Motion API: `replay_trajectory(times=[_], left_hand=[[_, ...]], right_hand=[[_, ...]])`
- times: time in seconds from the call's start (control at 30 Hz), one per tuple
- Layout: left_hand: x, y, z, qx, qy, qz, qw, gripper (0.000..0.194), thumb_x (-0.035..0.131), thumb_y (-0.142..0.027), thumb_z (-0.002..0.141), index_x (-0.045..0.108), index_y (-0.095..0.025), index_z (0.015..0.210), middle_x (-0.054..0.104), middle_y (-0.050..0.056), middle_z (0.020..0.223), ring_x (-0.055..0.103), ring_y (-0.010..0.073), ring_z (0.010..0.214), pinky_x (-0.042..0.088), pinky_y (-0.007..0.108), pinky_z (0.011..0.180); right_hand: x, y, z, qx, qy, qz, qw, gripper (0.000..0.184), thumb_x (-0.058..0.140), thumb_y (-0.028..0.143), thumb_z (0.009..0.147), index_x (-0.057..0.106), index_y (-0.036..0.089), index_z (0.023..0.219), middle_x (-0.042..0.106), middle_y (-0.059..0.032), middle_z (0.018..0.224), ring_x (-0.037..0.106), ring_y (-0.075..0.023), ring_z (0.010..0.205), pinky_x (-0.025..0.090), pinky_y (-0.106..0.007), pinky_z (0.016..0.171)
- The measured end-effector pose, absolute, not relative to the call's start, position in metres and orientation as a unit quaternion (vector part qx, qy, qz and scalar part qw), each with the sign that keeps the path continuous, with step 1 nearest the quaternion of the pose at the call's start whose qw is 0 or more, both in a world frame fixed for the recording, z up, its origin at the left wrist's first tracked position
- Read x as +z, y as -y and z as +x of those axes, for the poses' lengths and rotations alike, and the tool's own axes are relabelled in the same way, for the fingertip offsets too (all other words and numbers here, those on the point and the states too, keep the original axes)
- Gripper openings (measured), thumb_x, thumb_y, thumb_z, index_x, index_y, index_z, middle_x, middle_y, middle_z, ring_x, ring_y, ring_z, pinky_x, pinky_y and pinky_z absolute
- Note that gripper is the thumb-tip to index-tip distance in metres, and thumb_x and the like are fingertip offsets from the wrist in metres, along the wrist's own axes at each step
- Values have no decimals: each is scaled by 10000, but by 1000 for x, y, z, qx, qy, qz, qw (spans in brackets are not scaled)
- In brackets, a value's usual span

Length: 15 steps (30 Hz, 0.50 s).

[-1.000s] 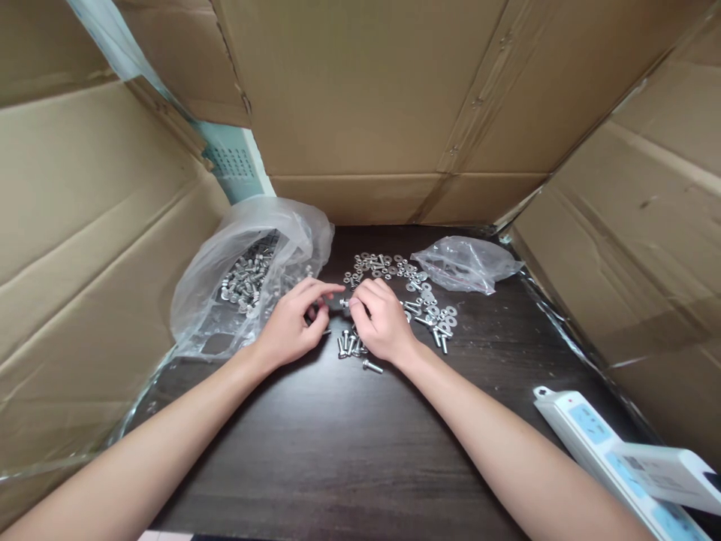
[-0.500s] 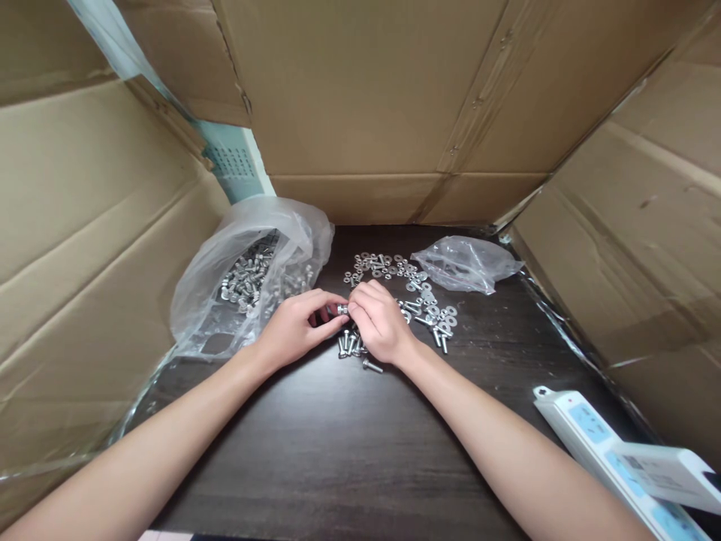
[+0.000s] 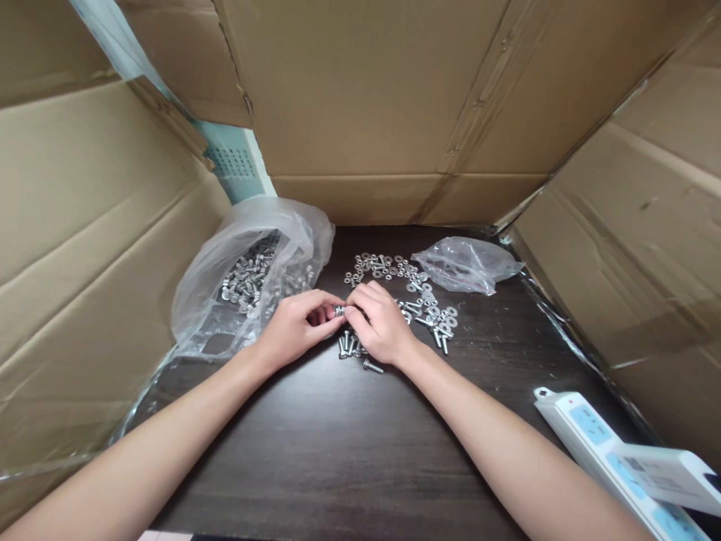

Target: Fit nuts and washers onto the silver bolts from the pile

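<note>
My left hand [image 3: 301, 319] and my right hand [image 3: 376, 315] meet over the table, fingertips nearly touching. Pinched between them is a small bolt [image 3: 339, 310] with nuts or washers on it; its far end is hidden by my right fingers. Just below my hands lie several loose bolts [image 3: 350, 345], and one single bolt [image 3: 372, 367] rests nearest me. Beyond and right of my right hand spread washers [image 3: 451, 321], nuts [image 3: 388, 275] and more bolts [image 3: 442, 342].
At the left stands an open plastic bag [image 3: 197, 278] holding many bolts. A smaller clear bag [image 3: 467, 263] lies back right on the dark table [image 3: 315, 451]. Cardboard walls [image 3: 360, 90] enclose the sides and back. A white power strip [image 3: 597, 443] sits front right.
My left fingers have moved right and closed on the bolt that my right hand was holding. Both hands now grip it, having shifted slightly left. The loose pieces have stayed put.
</note>
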<state>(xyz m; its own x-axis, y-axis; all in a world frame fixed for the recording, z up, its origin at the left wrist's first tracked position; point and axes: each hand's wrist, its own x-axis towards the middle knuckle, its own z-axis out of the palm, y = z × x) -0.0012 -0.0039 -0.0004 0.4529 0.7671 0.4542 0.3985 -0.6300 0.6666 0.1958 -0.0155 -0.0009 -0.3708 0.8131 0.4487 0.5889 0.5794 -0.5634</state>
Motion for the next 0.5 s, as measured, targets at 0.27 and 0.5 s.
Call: replay_trajectory(times=[0.27,0.5], left_hand=[[-1,3,-2,398,-330,832,203,112,734,-226,913,755,-162,1002,664,5,777,610,110,657,523,210,621],[-3,2,-2,417,-335,821,201,172,746,-217,909,786,-177,1071,723,44,908,656,113,702,566,214,645]], right_hand=[[-4,14,195,139,819,-424,360,307,399,233,1024,441,227,720,542,-33,747,458,-204,769,380,-368,743],[-5,13,196,136,817,-427,362,319,375,230,1040,426,228,725,539,-39,758,457,-204,767,377,-368,740]])
